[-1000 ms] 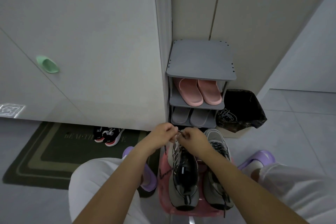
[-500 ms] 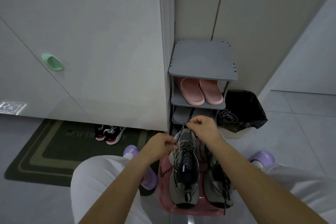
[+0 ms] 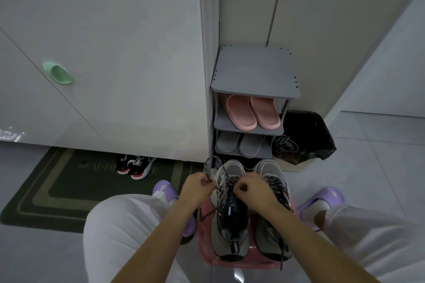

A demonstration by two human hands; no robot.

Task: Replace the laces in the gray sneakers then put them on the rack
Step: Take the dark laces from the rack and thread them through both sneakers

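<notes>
A green handle sits on the cabinet door at far left. Below it, black-and-red sneakers lie at the far edge of a dark doormat. The left grip is clenched on a speckled lace, whose loop rises just beyond the knuckles. Between the two hands stands the left gray sneaker, toe pointing away, on the left side of a pink plastic stool. The right grip is curled tight over that sneaker's upper eyelets, pinching the lace's other strand. The right gray sneaker stands just beside it, along the stool's right edge. Beyond them is the gray rack, its top shelf bare, with pink slippers and gray slippers on the lower shelves. A black bin bag touches the rack's right side.
</notes>
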